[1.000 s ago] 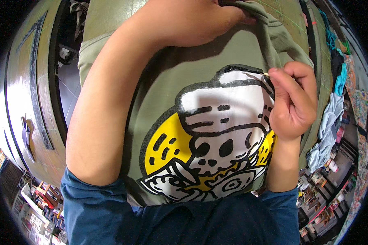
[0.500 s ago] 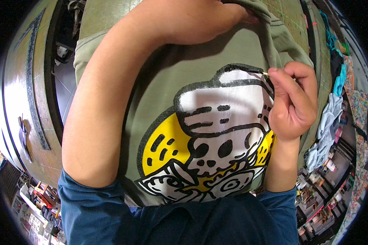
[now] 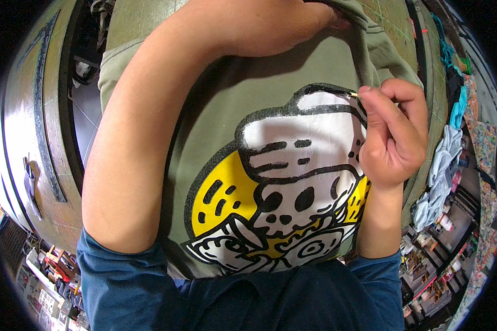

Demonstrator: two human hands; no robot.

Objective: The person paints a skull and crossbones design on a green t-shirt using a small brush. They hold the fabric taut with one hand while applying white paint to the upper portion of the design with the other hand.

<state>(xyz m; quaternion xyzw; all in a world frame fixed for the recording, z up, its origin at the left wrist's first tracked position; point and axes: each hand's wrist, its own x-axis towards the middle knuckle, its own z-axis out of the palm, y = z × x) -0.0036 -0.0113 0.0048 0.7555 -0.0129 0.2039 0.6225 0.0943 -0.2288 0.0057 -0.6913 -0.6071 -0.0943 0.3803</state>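
Note:
An olive-green T-shirt (image 3: 226, 99) lies spread out in front of me. It bears a white cartoon skull print (image 3: 292, 149) with thick black outlines and yellow patches at its sides. My right hand (image 3: 395, 129) pinches a thin paintbrush (image 3: 354, 94), mostly covered by my fingers. Its dark tip touches the black outline (image 3: 320, 86) along the top of the print, which looks wet and glossy there. Reaching across the far side of the shirt, my left hand (image 3: 287, 27) is closed on a gathered fold of the fabric; its fingertips are largely hidden.
Under the shirt is a worn greenish tabletop (image 3: 143, 22). Another table surface (image 3: 22, 127) stands to the left beyond a gap. Crumpled cloths (image 3: 444, 176) lie along the right side, above shelves of small containers (image 3: 425, 259).
My right hand and the paintbrush have shifted slightly up and to the left along the outline. My left hand keeps its place on the fold.

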